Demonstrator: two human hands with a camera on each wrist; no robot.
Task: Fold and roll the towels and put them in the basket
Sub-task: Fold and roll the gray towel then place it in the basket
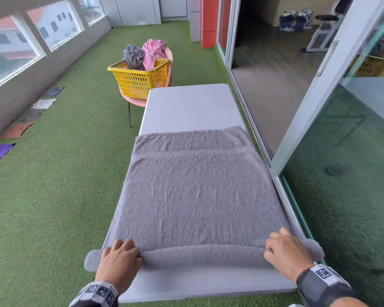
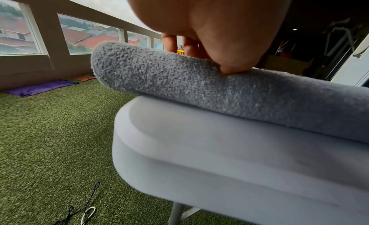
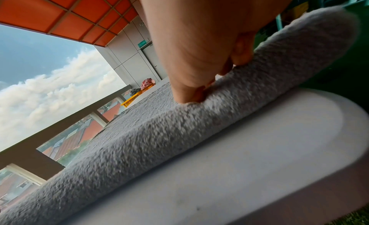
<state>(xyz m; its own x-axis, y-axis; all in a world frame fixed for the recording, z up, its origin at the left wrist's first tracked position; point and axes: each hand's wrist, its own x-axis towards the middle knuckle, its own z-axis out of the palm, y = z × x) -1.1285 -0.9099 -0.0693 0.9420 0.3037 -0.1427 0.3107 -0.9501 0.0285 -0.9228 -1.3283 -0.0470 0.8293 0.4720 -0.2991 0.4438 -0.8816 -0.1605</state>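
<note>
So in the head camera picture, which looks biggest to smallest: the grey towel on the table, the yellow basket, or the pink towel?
1. grey towel
2. yellow basket
3. pink towel

The basket and pink towel sit farther away, so they look smaller.

Grey terry towel (image 1: 197, 191) lies flat on the pale plastic folding table (image 1: 186, 105), covering its near half, near edge rolled up w/ both roll ends past the table sides. Left hand (image 1: 118, 260) on the roll's left part, right hand (image 1: 285, 253) on its right. Yellow plastic lattice basket (image 1: 140, 78) sits on a pink round chair (image 1: 133, 100) beyond the table's far-left corner; crumpled grey towel (image 1: 133, 57) & pink towel (image 1: 153, 50) in it, grey left of pink. Sliding glass door (image 1: 333, 89) right of table.
</note>
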